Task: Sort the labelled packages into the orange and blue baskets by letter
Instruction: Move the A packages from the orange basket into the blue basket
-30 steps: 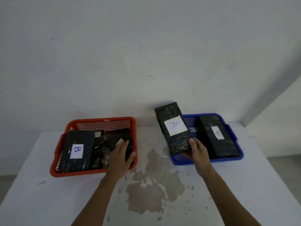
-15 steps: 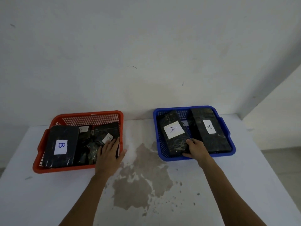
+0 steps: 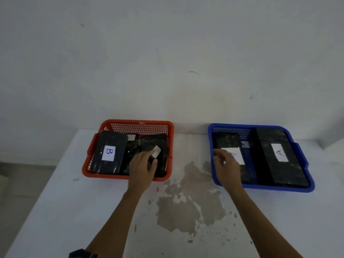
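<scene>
Released since the earlier frame, the package marked A (image 3: 229,146) lies in the blue basket (image 3: 309,185); right hand (image 3: 226,167) loosely open over it. Left hand (image 3: 142,167), fingers spread, rests on packages in the orange basket (image 3: 89,171).

A plain, bare room, maybe a work room: a white wall (image 3: 167,53) with small marks, and a white counter (image 3: 55,211) with a brown stain (image 3: 186,207).
</scene>
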